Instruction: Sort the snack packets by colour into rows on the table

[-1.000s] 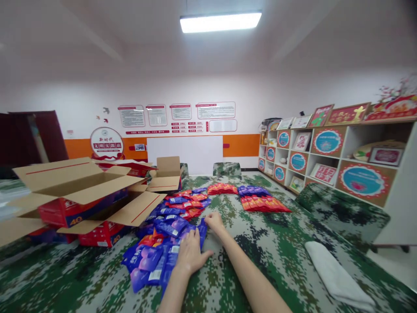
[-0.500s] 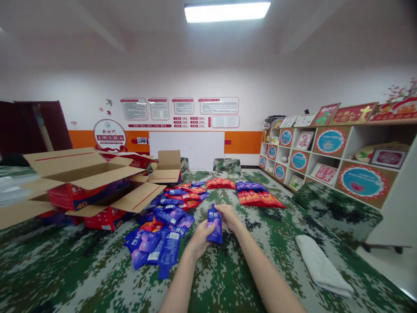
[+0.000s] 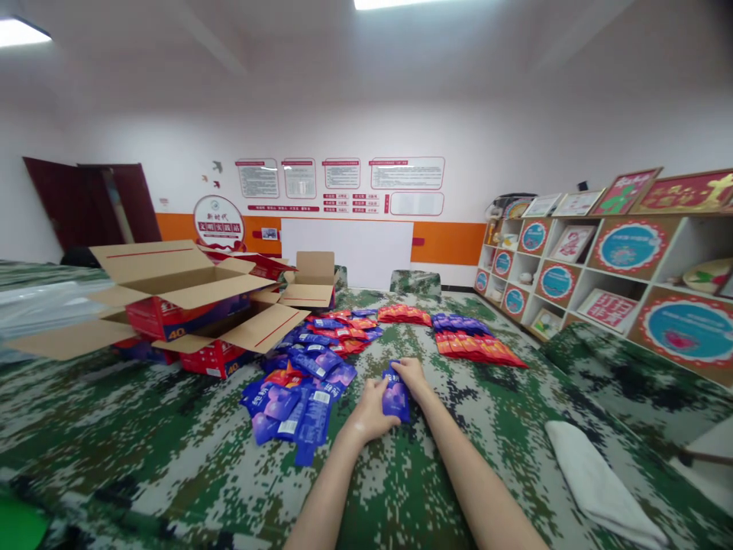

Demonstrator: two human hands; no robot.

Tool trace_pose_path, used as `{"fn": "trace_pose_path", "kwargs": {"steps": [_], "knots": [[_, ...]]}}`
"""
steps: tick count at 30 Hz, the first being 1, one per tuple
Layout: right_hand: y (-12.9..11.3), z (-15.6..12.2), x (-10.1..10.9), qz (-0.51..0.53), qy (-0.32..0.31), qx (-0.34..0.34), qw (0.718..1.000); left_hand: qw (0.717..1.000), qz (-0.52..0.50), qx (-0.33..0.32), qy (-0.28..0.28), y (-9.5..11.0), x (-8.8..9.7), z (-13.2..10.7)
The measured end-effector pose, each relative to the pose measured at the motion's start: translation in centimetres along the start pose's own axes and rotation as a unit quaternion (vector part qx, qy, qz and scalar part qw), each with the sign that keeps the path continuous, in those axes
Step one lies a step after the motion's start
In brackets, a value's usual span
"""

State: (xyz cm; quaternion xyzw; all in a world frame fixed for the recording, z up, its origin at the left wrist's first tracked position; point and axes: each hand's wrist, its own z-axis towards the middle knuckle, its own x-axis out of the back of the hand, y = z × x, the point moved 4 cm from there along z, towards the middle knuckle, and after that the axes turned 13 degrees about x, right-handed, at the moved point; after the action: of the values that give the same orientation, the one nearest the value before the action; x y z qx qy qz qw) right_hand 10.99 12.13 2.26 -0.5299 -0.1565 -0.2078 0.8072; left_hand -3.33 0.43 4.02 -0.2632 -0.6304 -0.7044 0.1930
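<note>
1. Seeing clear plastic [image 3: 49, 305] at the far left of the camouflage-covered counter [image 3: 492, 435], beside a cluster of open, stacked cartons [image 3: 188, 315]; being unable to tell their contents from this angle.
2. Seeing a loose heap [image 3: 275, 401] of blue and red pouches just right of the cartons, mixing colours and lying at odd angles; judging this to be the part left unarranged, and a large one.
3. Gripping a blue pouch [image 3: 394, 401] along its left side and lower end with the left hand [image 3: 372, 412], clamping fingers and thumb on it; holding it to the right of the heap, without showing clearly any contact with the counter.
4. Seeing a short red row [image 3: 404, 314] of overlapping pouches farther off, beyond the blue pouch.
5. Pinching the upper end of the same pouch with the right hand [image 3: 413, 378], closing fingers on its edge.
6. Seeing a blue row [image 3: 463, 324] with a longer red row [image 3: 479, 348] just in front; judging all three rows to be the arranged part.
7. Seeing a folded white cloth [image 3: 595, 473] at the right, lying well apart from the pouches.
</note>
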Motion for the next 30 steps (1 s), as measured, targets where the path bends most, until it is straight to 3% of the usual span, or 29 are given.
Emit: {"fn": "trace_pose_path", "kwargs": {"steps": [7, 13, 17, 21, 30], "knots": [[-1.0, 2.2, -2.4, -0.11, -0.025, 0.053, 0.992, 0.997, 0.057, -0.012, 0.042, -1.4, 1.3, 1.2], [-0.7, 3.1, -2.8, -0.253, -0.046, 0.147, 0.955, 0.984, 0.156, -0.029, 0.084, -0.6, 1.9, 1.2], [-0.1, 2.6, -3.0, -0.275, -0.075, 0.192, 0.939, 0.979, 0.161, -0.103, 0.065, -0.1, 1.4, 1.0], [-0.1, 2.1, -3.2, -0.288, -0.077, 0.215, 0.93, 0.983, 0.154, -0.095, 0.038, -0.5, 0.8, 1.6], [0.7, 2.6, -3.6, -0.27, -0.079, 0.229, 0.932, 0.982, 0.138, -0.12, 0.048, -1.2, 0.7, 2.3]]}}
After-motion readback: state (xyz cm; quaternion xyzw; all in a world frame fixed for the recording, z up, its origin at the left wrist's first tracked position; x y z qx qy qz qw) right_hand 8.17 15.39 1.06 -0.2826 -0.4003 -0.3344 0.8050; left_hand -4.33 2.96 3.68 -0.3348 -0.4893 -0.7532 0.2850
